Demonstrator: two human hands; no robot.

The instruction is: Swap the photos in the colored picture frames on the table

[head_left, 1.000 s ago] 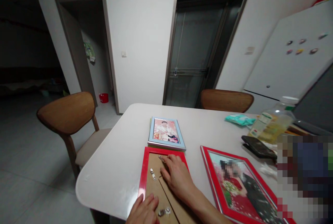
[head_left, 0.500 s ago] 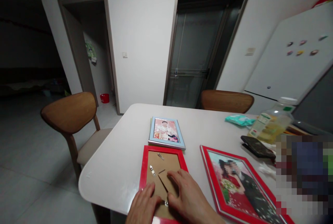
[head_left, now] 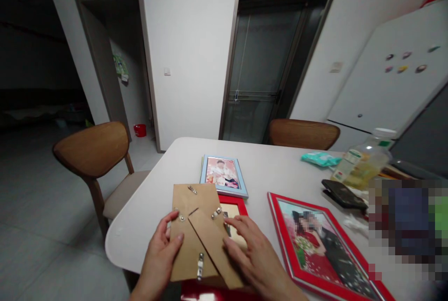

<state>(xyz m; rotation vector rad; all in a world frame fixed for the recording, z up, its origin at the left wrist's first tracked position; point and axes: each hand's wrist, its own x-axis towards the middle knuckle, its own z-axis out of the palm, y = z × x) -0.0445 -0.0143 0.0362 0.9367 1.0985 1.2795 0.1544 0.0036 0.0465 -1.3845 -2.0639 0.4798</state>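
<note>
Left of the left hand the white tabletop lies bare to its rounded edge. Just beyond the hands, a blue-framed photo blocks the way forward; a large red-framed photo lies close beside the right hand.

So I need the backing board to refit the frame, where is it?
Head view, bottom centre: the backing board is lifted over the red frame, held by left hand and right hand.
</note>
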